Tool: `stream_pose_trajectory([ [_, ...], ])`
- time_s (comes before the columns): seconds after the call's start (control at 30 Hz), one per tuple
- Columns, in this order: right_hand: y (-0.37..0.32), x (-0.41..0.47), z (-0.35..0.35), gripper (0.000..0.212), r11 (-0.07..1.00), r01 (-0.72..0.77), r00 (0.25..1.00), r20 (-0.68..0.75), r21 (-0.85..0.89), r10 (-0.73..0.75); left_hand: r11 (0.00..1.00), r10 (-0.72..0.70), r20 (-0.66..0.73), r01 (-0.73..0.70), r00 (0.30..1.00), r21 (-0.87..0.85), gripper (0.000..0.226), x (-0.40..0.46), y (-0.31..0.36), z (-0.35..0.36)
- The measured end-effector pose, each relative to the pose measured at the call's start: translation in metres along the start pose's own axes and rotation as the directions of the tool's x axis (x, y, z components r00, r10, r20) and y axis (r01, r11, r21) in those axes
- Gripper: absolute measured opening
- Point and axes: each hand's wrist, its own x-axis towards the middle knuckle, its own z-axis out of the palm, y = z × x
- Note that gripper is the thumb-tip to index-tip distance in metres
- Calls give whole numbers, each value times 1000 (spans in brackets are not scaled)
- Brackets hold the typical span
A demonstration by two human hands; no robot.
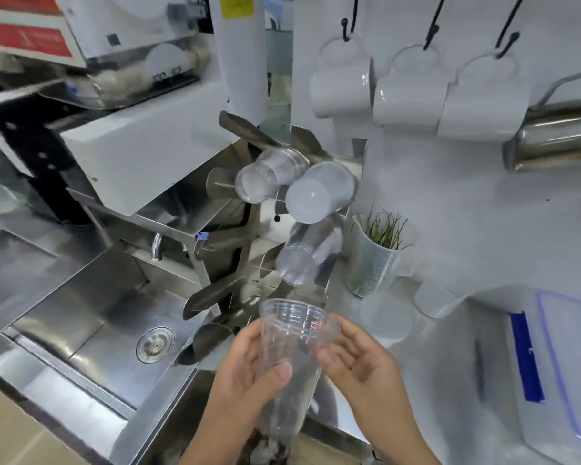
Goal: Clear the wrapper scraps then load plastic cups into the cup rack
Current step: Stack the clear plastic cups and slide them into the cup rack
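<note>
A stack of clear plastic cups (291, 350) is held at the bottom centre, mouth up and tilted away. My left hand (249, 367) wraps around the stack's side. My right hand (353, 360) pinches the rim of the top cup. Just beyond stands the steel cup rack (215, 297) with curved holders. Three of its holders carry cups: a clear stack (269, 174) at upper left, a frosted cup (319, 193) beside it, and a clear stack (307, 255) lower down. Crumpled wrapper plastic (265, 448) hangs below the held stack.
A steel sink (91, 317) with a round drain (155, 344) lies to the left. Three white mugs (410, 95) hang on hooks at upper right. A measuring jug with grass (376, 256), small white cups (433, 298) and a lidded plastic box (557, 364) stand on the right counter.
</note>
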Motion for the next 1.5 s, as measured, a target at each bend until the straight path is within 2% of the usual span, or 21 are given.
stream_pose_trajectory([
  [0.07,0,4,11,65,1000,14,999,-42,-22,-15,1000,-6,5,6,1000,-6,76,7,-1,-10],
  [0.17,2,6,23,76,999,15,994,-105,-39,-19,1000,-24,27,25,999,-15,77,16,1,-19],
  [0.2,4,6,27,73,998,20,990,-137,-57,-28,999,-35,46,36,998,-16,77,20,0,-23],
  [0.3,3,4,36,37,984,69,963,-248,-166,-109,998,-58,75,58,996,-6,76,26,1,-32],
  [0.4,-6,2,43,38,914,169,894,-333,-368,-299,997,-72,90,72,993,7,80,30,4,-39],
  [0.47,-17,5,46,34,858,231,854,-327,-458,-405,997,-79,104,78,991,19,81,32,4,-43],
  [0.6,-35,22,48,32,764,264,837,-254,-588,-485,996,-94,140,92,986,19,82,36,5,-48],
  [0.73,-44,38,49,36,732,287,860,-170,-618,-481,995,-99,174,102,980,-5,86,41,6,-52],
  [0.9,-43,49,45,33,726,243,891,-148,-643,-429,996,-84,195,90,977,-23,86,44,4,-54],
  [1.3,-47,64,37,39,783,230,911,-154,-578,-382,997,-66,221,74,973,-28,81,48,15,-48],
  [1.5,-49,66,35,44,810,227,926,-138,-541,-351,992,-114,187,122,976,-33,78,53,21,-39],
])
